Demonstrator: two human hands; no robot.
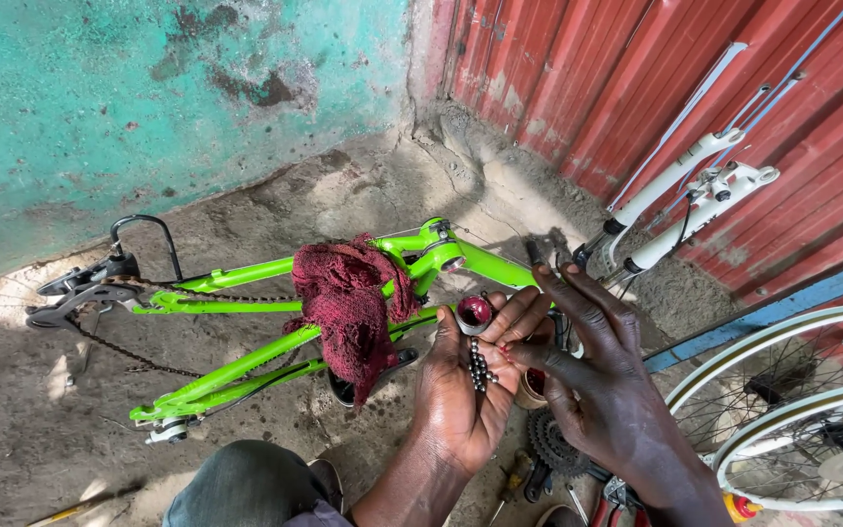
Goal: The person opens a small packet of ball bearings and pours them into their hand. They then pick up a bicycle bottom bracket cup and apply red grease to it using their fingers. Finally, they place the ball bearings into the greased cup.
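My left hand (461, 390) is held palm up, with a row of small steel bearing balls (481, 366) lying on it and a round metal cup smeared with red grease (474, 312) pinched at the fingertips. My right hand (592, 376) hovers over the left palm, fingers spread, one greasy fingertip touching the balls. Below both hands lies a bright green bicycle frame (246, 278) upside down on the ground, with a dark red rag (348, 303) draped over it.
A loose chain (119, 351) and kickstand (143, 234) sit at the frame's left end. A white suspension fork (680, 200) leans on the red corrugated wall. White-rimmed wheels (792, 410) lie at right. A sprocket (546, 439), small tin and tools lie under my hands. My knee (246, 488) is at the bottom.
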